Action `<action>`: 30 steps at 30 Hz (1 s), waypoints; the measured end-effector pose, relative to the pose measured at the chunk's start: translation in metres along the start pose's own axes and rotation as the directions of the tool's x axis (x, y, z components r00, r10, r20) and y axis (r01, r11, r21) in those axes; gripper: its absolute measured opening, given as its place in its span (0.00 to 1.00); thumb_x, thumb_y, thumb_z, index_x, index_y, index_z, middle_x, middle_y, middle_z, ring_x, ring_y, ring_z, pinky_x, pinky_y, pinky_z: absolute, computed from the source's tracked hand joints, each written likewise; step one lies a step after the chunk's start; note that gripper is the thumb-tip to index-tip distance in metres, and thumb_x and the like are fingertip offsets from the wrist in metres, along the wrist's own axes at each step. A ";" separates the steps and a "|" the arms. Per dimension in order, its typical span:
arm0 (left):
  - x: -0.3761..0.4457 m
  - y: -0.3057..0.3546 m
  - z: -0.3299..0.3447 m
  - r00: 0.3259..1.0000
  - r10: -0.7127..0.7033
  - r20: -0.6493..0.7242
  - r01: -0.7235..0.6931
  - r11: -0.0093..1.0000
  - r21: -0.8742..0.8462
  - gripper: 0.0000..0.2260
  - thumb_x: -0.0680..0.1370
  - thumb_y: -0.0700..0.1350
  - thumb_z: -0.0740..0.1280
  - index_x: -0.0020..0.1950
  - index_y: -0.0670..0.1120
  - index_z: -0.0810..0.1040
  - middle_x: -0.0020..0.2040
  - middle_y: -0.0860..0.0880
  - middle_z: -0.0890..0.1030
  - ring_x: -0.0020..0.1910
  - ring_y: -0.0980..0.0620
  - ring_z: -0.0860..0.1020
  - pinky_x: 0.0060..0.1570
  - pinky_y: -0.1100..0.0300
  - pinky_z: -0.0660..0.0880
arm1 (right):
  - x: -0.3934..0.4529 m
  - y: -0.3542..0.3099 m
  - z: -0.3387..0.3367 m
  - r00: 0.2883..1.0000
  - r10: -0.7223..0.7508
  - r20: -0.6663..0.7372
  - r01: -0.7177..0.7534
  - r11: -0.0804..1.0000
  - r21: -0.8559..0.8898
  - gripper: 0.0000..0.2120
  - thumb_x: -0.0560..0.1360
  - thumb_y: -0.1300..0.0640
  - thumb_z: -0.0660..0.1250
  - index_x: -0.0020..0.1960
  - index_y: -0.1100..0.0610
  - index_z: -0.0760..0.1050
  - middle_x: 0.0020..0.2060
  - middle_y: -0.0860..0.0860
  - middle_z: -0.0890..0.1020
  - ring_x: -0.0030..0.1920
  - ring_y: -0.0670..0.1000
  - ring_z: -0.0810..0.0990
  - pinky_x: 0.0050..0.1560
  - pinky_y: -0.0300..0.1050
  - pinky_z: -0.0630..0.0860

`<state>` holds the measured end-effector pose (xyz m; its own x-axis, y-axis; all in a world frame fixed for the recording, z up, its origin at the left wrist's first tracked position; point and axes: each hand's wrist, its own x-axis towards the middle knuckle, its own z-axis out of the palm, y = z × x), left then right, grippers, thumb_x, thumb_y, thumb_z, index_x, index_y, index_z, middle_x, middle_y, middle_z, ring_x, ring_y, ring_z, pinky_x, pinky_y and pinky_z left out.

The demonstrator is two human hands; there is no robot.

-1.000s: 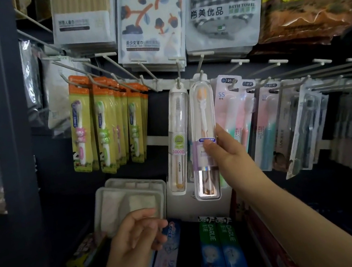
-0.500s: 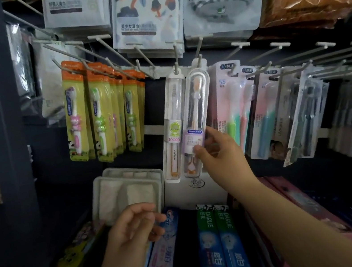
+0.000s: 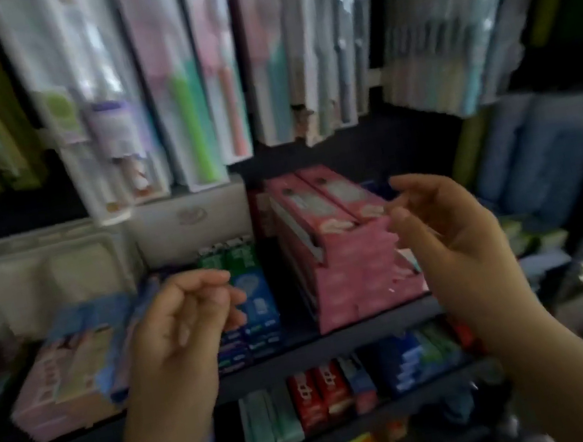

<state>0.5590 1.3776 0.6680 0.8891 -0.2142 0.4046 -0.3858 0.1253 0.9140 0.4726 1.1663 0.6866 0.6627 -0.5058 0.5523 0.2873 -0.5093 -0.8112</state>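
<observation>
- R hand off clear toothbrush pack; pack hangs again above shelf's back edge, left side.
- Fingers of both hands loosely curled, holding nothing; L hand near shelf's front edge.
- Re-hanging likely done.

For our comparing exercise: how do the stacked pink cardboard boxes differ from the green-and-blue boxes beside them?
The pink cardboard boxes are piled high; the green-and-blue cardboard boxes lie low. The pink ones stand by the right hand, the green-and-blue ones by the left hand. Both rest on one dark shelf.
</observation>
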 end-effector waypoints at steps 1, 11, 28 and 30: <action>-0.008 -0.002 0.017 0.998 -0.007 0.065 0.007 1.000 -0.004 0.07 0.75 0.48 0.68 0.39 0.60 0.81 0.40 0.52 0.83 0.36 0.54 0.80 0.41 0.58 0.75 | -0.015 0.012 -0.021 0.998 0.040 -0.046 -0.040 0.999 -0.014 0.08 0.75 0.49 0.64 0.54 0.41 0.73 0.42 0.42 0.80 0.44 0.43 0.81 0.43 0.34 0.76; -0.141 -0.101 0.198 0.762 -0.403 0.507 0.377 0.912 0.160 0.08 0.80 0.39 0.62 0.45 0.48 0.78 0.38 0.51 0.82 0.36 0.55 0.79 0.39 0.61 0.77 | -0.225 0.133 -0.228 0.739 0.478 -0.476 -0.583 0.807 -0.095 0.16 0.77 0.64 0.65 0.49 0.41 0.76 0.38 0.48 0.80 0.37 0.45 0.79 0.38 0.35 0.76; -0.341 -0.273 0.289 0.249 -0.864 0.437 0.429 0.503 0.750 0.06 0.80 0.38 0.61 0.48 0.47 0.76 0.44 0.46 0.81 0.40 0.49 0.78 0.41 0.58 0.74 | -0.456 0.265 -0.279 0.036 0.931 -0.364 -0.993 0.074 0.092 0.13 0.79 0.54 0.64 0.63 0.53 0.73 0.43 0.47 0.80 0.45 0.45 0.79 0.43 0.41 0.77; -0.341 -0.291 0.297 0.223 -0.873 0.434 0.415 0.488 0.768 0.06 0.80 0.39 0.61 0.49 0.47 0.76 0.44 0.46 0.81 0.41 0.49 0.78 0.41 0.58 0.74 | -0.459 0.286 -0.273 0.000 0.941 -0.337 -0.994 0.037 0.104 0.14 0.79 0.54 0.63 0.64 0.53 0.72 0.43 0.46 0.79 0.44 0.43 0.78 0.39 0.36 0.74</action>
<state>0.2954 1.1262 0.2726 0.4276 -0.5776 -0.6953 -0.0083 -0.7717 0.6360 0.0618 1.0622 0.2536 0.0374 -0.7144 -0.6987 -0.5763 0.5558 -0.5991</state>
